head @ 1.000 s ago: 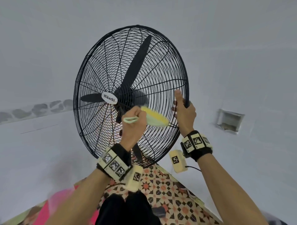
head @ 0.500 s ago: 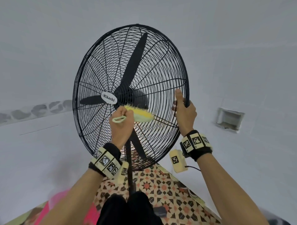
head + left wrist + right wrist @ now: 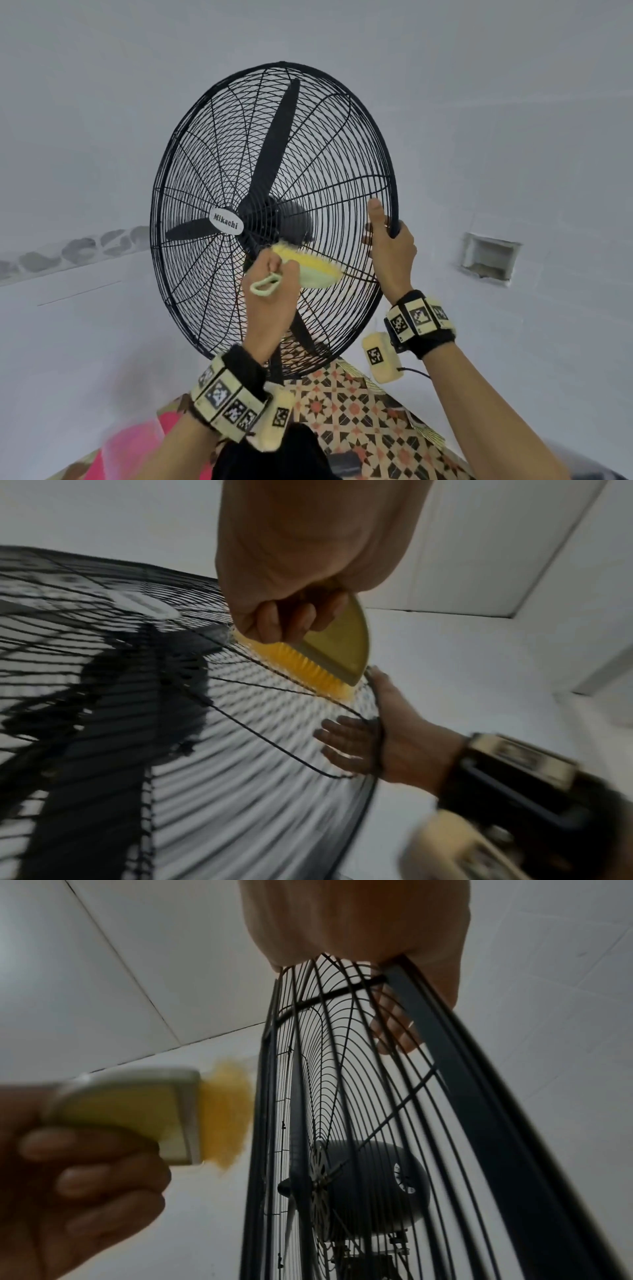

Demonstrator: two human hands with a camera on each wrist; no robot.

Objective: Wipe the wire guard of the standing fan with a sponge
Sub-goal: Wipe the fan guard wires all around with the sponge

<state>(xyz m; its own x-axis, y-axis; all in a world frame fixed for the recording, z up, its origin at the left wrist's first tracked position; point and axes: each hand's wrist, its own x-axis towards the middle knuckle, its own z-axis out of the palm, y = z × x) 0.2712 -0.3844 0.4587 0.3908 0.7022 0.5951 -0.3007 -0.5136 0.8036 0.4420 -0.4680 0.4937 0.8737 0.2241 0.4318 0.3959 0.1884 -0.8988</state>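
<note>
The left hand (image 3: 270, 301) grips a pale green brush (image 3: 315, 272) with yellow bristles, fingers (image 3: 284, 620) curled round its handle, a loop (image 3: 265, 284) of the handle poking out behind the fist. The bristles lie against the front of the guard (image 3: 342, 164), just below and right of the hub and its "Mikachi" badge (image 3: 226, 221). Compared with a second ago the brush sits higher and nearer the hub: then it lay lower on the wires, toward the right rim, and the left hand has risen with it. From the right wrist view the bristles (image 3: 226, 1112) look blurred and meet the front wires.

The right hand (image 3: 390, 250) holds the guard's right rim, thumb laid up along the front wires and fingers (image 3: 394, 1026) wrapped behind through the back of the guard; its place on the rim matches the earlier frames.

The fan (image 3: 274, 212) stands upright on a patterned floor (image 3: 356, 411) in front of a white tiled wall (image 3: 513, 120), its black blades (image 3: 277, 137) in the same position as before. A pink object (image 3: 130, 445) shows at lower left.
</note>
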